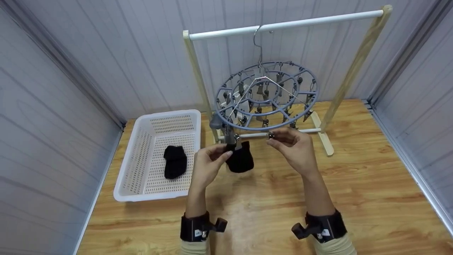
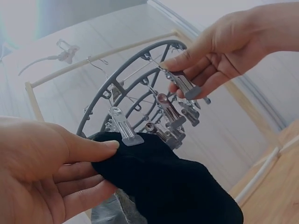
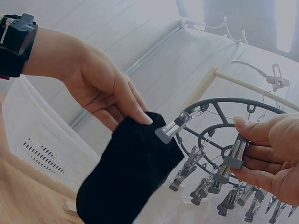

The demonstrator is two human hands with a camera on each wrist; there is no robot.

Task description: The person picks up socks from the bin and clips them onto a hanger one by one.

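Observation:
A round grey clip hanger (image 1: 306, 93) is tilted toward me, many metal clips dangling from its rings. My left hand (image 1: 207, 164) pinches the upper edge of a black sock (image 1: 241, 159) between thumb and fingers. One clip (image 2: 125, 127) bites that same edge just beside my thumb, and the sock hangs below it. To the right, my right hand (image 1: 295, 150) pinches another metal clip (image 3: 236, 151) at the hanger's near rim. This clip stands apart from the sock, with nothing in its jaws.
A white plastic basket (image 1: 152, 197) stands on the wooden floor at the left, a second black sock (image 1: 175, 166) lying in it. The hanger hooks over the white bar (image 1: 226, 32) of a rack with wooden posts (image 1: 354, 71). Pale panel walls enclose the back and sides.

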